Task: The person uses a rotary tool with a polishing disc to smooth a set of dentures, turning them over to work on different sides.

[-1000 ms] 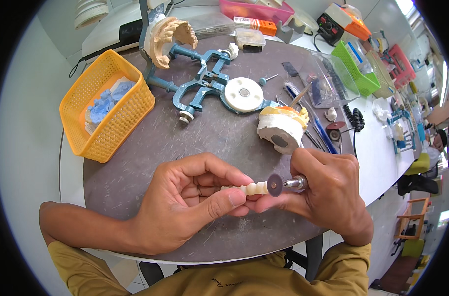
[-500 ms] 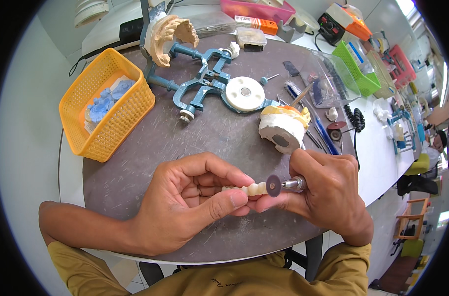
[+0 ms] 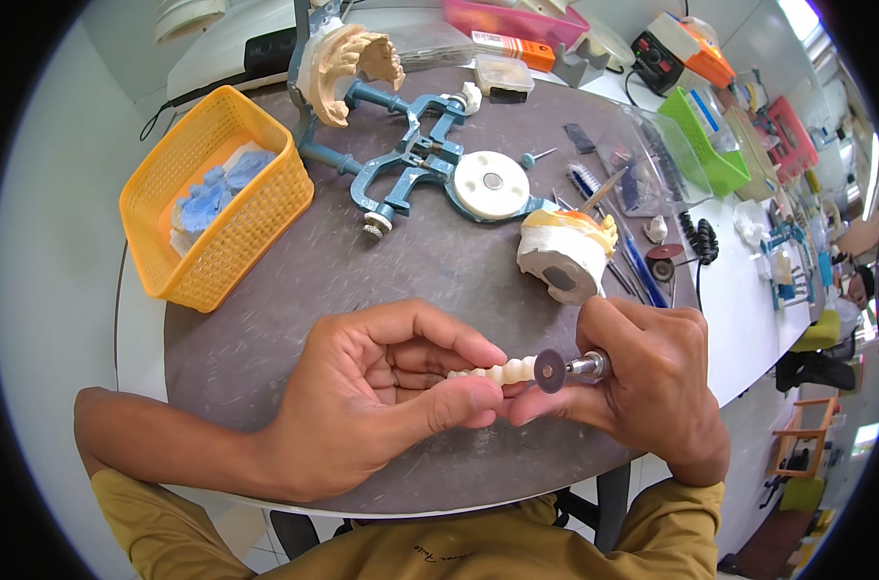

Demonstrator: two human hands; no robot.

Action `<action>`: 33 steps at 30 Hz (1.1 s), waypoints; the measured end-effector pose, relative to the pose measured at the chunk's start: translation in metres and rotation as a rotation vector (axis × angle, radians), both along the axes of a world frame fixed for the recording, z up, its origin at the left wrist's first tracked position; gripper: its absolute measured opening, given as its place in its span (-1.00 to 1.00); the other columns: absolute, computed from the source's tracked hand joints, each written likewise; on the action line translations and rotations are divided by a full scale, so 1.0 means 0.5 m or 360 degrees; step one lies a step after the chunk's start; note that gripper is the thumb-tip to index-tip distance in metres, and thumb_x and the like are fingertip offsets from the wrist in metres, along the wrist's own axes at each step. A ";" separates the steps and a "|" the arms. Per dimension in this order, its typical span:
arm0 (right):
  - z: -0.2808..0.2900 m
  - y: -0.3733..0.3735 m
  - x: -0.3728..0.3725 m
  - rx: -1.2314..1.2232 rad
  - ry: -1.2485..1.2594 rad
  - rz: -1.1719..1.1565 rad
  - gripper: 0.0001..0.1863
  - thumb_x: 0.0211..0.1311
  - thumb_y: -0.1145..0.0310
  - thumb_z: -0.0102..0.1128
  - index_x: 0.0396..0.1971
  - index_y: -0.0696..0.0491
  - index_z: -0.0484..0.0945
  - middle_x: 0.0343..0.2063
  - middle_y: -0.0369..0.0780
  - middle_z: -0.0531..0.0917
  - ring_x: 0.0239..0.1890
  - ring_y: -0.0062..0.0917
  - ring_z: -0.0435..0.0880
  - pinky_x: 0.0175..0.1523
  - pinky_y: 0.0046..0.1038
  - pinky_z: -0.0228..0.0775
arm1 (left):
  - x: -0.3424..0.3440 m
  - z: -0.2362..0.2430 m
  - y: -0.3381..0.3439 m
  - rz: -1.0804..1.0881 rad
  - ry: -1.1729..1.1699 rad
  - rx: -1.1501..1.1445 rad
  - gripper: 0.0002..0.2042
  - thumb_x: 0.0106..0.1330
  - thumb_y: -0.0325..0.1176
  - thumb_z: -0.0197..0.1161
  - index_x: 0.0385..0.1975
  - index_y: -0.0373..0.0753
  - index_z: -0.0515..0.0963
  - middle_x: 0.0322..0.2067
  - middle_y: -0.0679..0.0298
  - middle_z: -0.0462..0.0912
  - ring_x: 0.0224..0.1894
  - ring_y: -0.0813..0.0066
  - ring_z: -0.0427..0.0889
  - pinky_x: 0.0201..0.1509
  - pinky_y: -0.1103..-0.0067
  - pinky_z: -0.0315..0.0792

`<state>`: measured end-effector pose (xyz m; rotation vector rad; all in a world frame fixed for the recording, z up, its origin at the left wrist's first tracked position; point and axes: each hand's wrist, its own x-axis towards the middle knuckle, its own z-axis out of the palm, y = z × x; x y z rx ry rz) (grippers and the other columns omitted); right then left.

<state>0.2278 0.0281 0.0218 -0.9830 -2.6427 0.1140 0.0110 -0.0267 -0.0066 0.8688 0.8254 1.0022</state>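
Note:
Between the thumb and fingers of my left hand (image 3: 391, 387) is a cream-coloured dental bridge (image 3: 497, 373), a curved row of joined teeth. My right hand (image 3: 652, 377) is closed around a metal rotary handpiece (image 3: 588, 365). A thin dark cutting disc (image 3: 549, 371) sits on the handpiece's tip, at the right end of the bridge; whether it touches the teeth I cannot tell. My right thumb reaches in below the disc, close to the left fingertips. Beyond my right hand a plaster dental model (image 3: 563, 261) with a yellow-orange top rests on the mat.
A blue articulator (image 3: 401, 174) carrying a beige plaster jaw cast (image 3: 343, 72) stands at the back. To the left is a yellow basket (image 3: 236, 232) with blue impression pieces. Slim tools, a blue pen (image 3: 642, 275) and a clear box (image 3: 652, 159) lie at the right.
In the picture, the bridge, disc and fingertips sit slightly further right. The bench items have also shifted a little right. Both grips look the same.

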 end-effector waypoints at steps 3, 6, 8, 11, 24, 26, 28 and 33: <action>0.000 -0.001 -0.002 0.0008 -0.0016 0.0007 -0.36 -0.22 -0.22 0.38 -0.75 0.03 0.26 -0.83 -0.30 0.39 -0.82 -0.50 0.46 -0.70 -0.50 0.25 | 0.000 -0.001 -0.002 0.0011 -0.0020 -0.0012 -0.79 0.22 -0.53 0.27 -0.19 -0.44 0.47 -0.24 0.06 0.64 -0.20 0.49 0.65 -0.11 0.64 0.58; 0.001 -0.002 -0.004 0.0009 -0.0052 0.0009 -0.37 -0.20 -0.22 0.37 -0.75 0.03 0.26 -0.84 -0.30 0.39 -0.82 -0.50 0.46 -0.70 -0.51 0.25 | 0.000 0.001 -0.003 0.0014 -0.0014 -0.0037 -0.78 0.21 -0.53 0.29 -0.18 -0.44 0.50 -0.25 0.11 0.65 -0.22 0.55 0.65 -0.12 0.68 0.56; 0.001 -0.002 -0.004 0.0003 -0.0066 0.0007 -0.37 -0.19 -0.23 0.36 -0.75 0.02 0.26 -0.84 -0.30 0.39 -0.82 -0.51 0.46 -0.70 -0.51 0.25 | -0.001 0.001 -0.004 0.0015 -0.0005 -0.0040 -0.78 0.21 -0.53 0.30 -0.18 -0.44 0.50 -0.26 0.12 0.65 -0.23 0.56 0.65 -0.12 0.69 0.56; 0.000 -0.002 -0.004 0.0003 -0.0063 0.0008 -0.37 -0.18 -0.23 0.34 -0.75 0.02 0.26 -0.84 -0.31 0.39 -0.82 -0.51 0.45 -0.70 -0.51 0.25 | -0.001 0.000 -0.004 0.0021 -0.0008 -0.0034 -0.78 0.20 -0.52 0.30 -0.19 -0.43 0.50 -0.26 0.12 0.65 -0.23 0.57 0.65 -0.12 0.69 0.55; -0.003 -0.003 -0.004 -0.0005 -0.0065 0.0005 -0.37 -0.17 -0.24 0.33 -0.74 0.02 0.27 -0.84 -0.30 0.40 -0.82 -0.50 0.46 -0.70 -0.51 0.26 | 0.000 0.002 -0.004 0.0026 0.0006 0.0014 -0.82 0.18 -0.59 0.29 -0.24 -0.42 0.49 -0.25 0.04 0.65 -0.20 0.49 0.66 -0.11 0.63 0.59; -0.003 -0.002 -0.003 -0.0012 -0.0063 0.0007 -0.37 -0.17 -0.24 0.33 -0.74 0.02 0.27 -0.83 -0.30 0.40 -0.81 -0.49 0.47 -0.70 -0.50 0.26 | 0.000 0.002 -0.003 0.0016 0.0008 0.0025 -0.82 0.18 -0.59 0.28 -0.24 -0.42 0.49 -0.25 0.05 0.65 -0.20 0.48 0.66 -0.11 0.63 0.59; -0.001 -0.001 -0.002 -0.0011 -0.0086 0.0007 -0.37 -0.18 -0.25 0.33 -0.73 0.03 0.28 -0.83 -0.29 0.41 -0.81 -0.48 0.47 -0.69 -0.50 0.27 | -0.002 -0.007 -0.005 0.0001 -0.0029 0.0054 -0.81 0.20 -0.56 0.29 -0.20 -0.42 0.53 -0.25 0.12 0.65 -0.20 0.57 0.64 -0.11 0.68 0.54; -0.001 0.003 -0.005 -0.0004 0.0052 -0.0055 -0.34 -0.34 -0.27 0.37 -0.70 0.05 0.30 -0.81 -0.32 0.37 -0.81 -0.51 0.39 -0.67 -0.52 0.15 | 0.000 -0.007 -0.006 -0.0008 0.0004 0.0104 -0.83 0.24 -0.55 0.25 -0.20 -0.43 0.52 -0.24 0.11 0.64 -0.19 0.55 0.64 -0.10 0.67 0.55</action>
